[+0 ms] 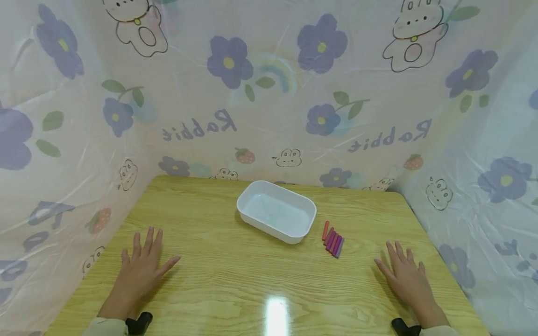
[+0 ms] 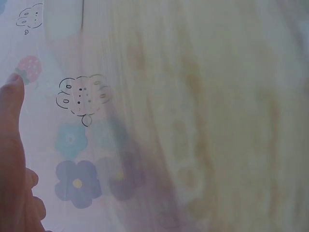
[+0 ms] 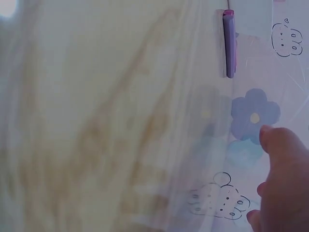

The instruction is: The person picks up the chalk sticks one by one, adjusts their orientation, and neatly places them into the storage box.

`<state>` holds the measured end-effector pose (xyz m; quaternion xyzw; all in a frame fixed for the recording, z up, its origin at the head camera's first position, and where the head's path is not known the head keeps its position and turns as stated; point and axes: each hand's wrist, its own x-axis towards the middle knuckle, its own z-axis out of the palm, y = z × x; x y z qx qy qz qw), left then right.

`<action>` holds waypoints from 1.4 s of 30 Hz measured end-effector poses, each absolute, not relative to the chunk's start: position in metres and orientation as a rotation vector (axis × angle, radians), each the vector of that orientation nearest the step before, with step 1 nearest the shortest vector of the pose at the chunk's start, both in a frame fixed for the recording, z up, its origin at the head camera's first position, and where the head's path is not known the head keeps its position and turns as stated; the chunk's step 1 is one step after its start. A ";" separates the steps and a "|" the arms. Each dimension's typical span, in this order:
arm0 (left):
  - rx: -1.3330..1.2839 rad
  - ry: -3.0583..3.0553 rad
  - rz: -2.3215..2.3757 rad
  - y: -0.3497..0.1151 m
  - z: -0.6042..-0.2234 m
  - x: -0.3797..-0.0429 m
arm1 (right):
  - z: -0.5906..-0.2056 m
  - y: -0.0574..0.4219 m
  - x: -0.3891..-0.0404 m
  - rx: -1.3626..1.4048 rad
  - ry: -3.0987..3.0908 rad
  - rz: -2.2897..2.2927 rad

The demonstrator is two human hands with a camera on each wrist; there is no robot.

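Observation:
My left hand (image 1: 140, 270) rests on the left side of the wooden table with its fingers spread and nothing in it. On the right side lies my right hand (image 1: 405, 275), its fingers also straight and apart, holding nothing. Between them, farther back, stands a white rectangular tray (image 1: 252, 220), with nothing visible inside. Just right of the tray, several short crayon-like sticks (image 1: 334, 242) in orange-red, dark pink and purple lie side by side, nearest my right hand. The right wrist view shows a purple stick (image 3: 229, 46) beyond the thumb.
The wooden table (image 1: 201, 280) has patterned sheeting (image 1: 269, 107) with flowers and rabbits along its back and both sides. A bright light reflection (image 1: 276, 315) shows near the front edge. Black wrist straps (image 1: 139, 323) sit at both sleeves.

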<state>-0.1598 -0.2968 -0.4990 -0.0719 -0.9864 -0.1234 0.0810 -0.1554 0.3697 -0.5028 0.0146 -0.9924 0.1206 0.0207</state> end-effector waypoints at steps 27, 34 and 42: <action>-0.255 -2.922 -0.307 -0.290 -0.494 -0.168 | -0.505 0.346 -0.164 0.223 -2.962 0.419; -0.297 -2.916 -0.313 -0.285 -0.492 -0.172 | -0.501 0.337 -0.164 0.255 -2.929 0.458; -0.308 -2.922 -0.323 -0.280 -0.488 -0.174 | -0.498 0.323 -0.164 0.271 -2.939 0.482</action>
